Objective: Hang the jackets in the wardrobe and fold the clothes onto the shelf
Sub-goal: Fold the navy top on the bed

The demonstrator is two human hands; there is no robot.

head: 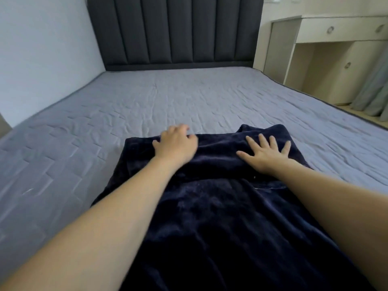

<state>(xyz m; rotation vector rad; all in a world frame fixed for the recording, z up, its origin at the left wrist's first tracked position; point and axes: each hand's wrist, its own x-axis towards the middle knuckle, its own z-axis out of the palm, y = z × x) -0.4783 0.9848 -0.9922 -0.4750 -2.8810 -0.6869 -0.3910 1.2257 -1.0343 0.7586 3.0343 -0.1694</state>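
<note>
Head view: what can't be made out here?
- Garment: near end cut off by the bottom edge; its type unclear.
- Left hand: fingertips blurred; grip or press, cannot tell.
- Wardrobe, shelf: not in view.
- Desk: right part cut off by the frame edge.

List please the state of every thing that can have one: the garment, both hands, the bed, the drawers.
Dark blue garment: spread on the bed, far end folded over.
Left hand: fingers curled, resting on the garment's far edge.
Right hand: flat, fingers spread, pressing the garment.
Bed sheet: wrinkled.
Drawers: closed.
</note>
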